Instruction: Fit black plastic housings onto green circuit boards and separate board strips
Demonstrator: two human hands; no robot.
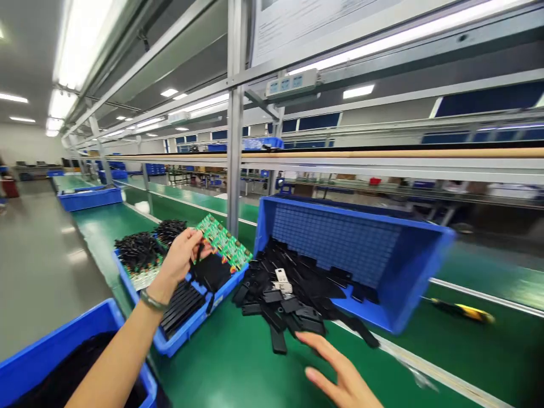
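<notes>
While our left hand (183, 253) pinches one end of a green circuit board strip (224, 241), we hold it tilted above the low blue tray (189, 328), which carries black parts and stands on the green belt (238, 362). Just right of it, black plastic pieces (293, 300) spill out of the tipped blue bin (361, 249) onto the belt. Our right hand (340, 368) hovers open and empty beside the nearest pieces, seemingly not touching them, though blur hinders us.
</notes>
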